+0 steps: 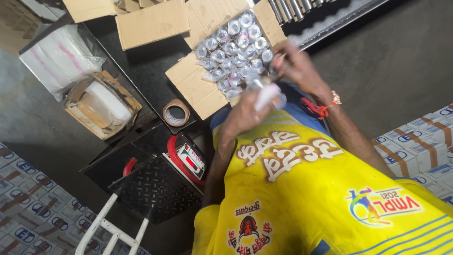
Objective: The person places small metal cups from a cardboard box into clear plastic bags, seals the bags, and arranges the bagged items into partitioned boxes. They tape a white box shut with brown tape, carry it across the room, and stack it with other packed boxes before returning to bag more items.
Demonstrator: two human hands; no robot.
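At the far left lie stacked printed cartons [28,208], white and blue with brown tape; above them a clear plastic bag [59,56] of white material rests on the dark worktop [146,71], and just beside it sits a torn cardboard box [101,104] holding a white roll; a white metal frame [111,226] leans at the bottom, against a black chequered weighing platform [158,189] with a red-edged display unit [188,160]; a roll of brown tape [176,113] lies near the platform's upper corner; an open carton [198,89] stands next, its flaps spread, packed with small plastic-wrapped metal cylinders [233,47] set upright in rows. The left hand [247,111] hangs over the carton's near edge, its grip closed around a wrapped cylindrical piece [266,92], pale and blurred, which juts up from the fingers toward the box; the right hand [295,66] is just beside it at the carton's right rim, fingers bent at the packed cylinders, though blur hides whether that grip holds anything; a red thread and a bracelet [328,106] circle the right wrist; below spreads a yellow shirt [311,198]; more taped cartons [420,151] lie at the far right.
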